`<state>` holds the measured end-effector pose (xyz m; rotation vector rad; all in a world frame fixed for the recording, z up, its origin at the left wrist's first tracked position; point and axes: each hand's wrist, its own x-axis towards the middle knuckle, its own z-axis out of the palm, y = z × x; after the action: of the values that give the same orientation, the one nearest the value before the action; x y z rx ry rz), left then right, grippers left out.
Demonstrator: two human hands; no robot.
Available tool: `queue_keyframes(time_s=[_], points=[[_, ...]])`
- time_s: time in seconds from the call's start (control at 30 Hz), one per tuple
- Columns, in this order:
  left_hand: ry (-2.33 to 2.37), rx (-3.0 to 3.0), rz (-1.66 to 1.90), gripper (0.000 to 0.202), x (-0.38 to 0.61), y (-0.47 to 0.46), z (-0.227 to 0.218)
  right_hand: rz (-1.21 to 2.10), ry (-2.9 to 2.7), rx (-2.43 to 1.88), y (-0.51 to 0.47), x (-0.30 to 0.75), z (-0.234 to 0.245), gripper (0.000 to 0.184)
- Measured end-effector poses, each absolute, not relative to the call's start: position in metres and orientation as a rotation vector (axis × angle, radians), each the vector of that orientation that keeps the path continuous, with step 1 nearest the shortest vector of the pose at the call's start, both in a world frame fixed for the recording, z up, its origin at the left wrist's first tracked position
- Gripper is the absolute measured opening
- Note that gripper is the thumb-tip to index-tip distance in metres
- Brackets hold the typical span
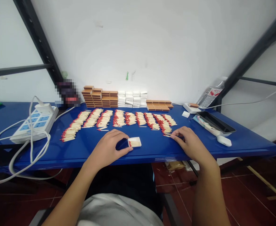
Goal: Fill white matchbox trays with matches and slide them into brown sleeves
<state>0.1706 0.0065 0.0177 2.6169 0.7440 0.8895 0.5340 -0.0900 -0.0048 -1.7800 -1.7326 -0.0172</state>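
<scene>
My left hand rests on the blue table, thumb and fingers curled round the left end of a small white matchbox tray that holds a few matches. My right hand lies to the right, its fingertips pinching at matches at the near end of the rightmost match pile. Rows of red-tipped matches lie spread across the table beyond both hands.
Stacks of brown matchbox sleeves, white trays and flat brown sleeves line the wall. A white power strip with cables lies left. A black tray, a white device and a plastic bottle sit right.
</scene>
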Motion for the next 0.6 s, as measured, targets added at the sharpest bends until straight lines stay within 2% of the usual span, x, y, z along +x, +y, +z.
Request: queue_keyframes(time_s=[0.47, 0.6], points=[[0.743, 2.623, 0.891, 0.023, 0.1702, 0.0065, 0.017, 0.011, -1.721, -1.807, -0.0924, 0.5264, -0.0054, 0.023], [0.744, 2.623, 0.896, 0.024, 0.1702, 0.0063, 0.0174, 0.036, -1.737, -1.81, -0.0894, 0.5268, -0.0062, 0.026]])
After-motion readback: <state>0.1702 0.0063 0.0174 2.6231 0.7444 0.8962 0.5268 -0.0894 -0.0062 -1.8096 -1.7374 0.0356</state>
